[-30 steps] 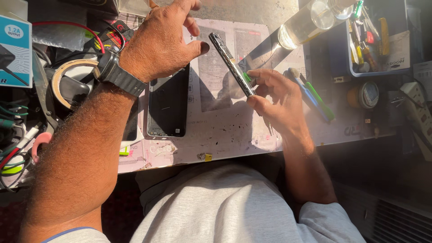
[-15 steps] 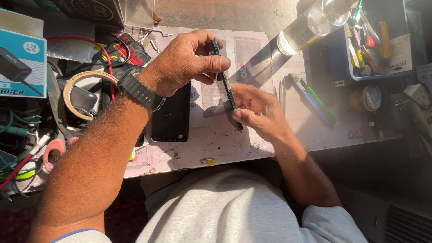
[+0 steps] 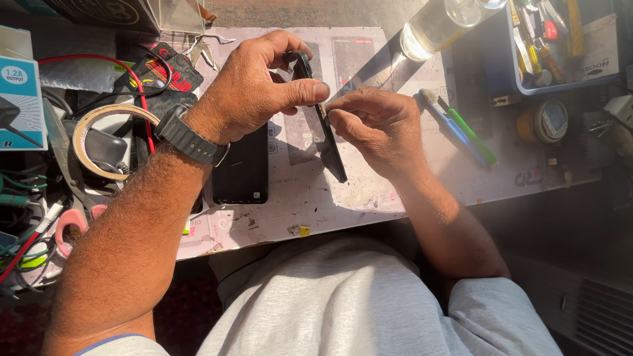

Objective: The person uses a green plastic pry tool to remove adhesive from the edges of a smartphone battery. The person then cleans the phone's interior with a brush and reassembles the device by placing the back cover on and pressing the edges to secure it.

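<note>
The left hand pinches a thin black phone near its top, thumb on one side and fingers on the other. The phone is held up on its edge above the table, tilted, with its low end pointing toward the person. The right hand is curled up, and its fingertips press on the phone's edge right by the left thumb. A watch sits on the left wrist. Another black phone lies flat on the table under the left wrist. A tape roll lies to the left. A blue tool and a green tool lie side by side on the right.
</note>
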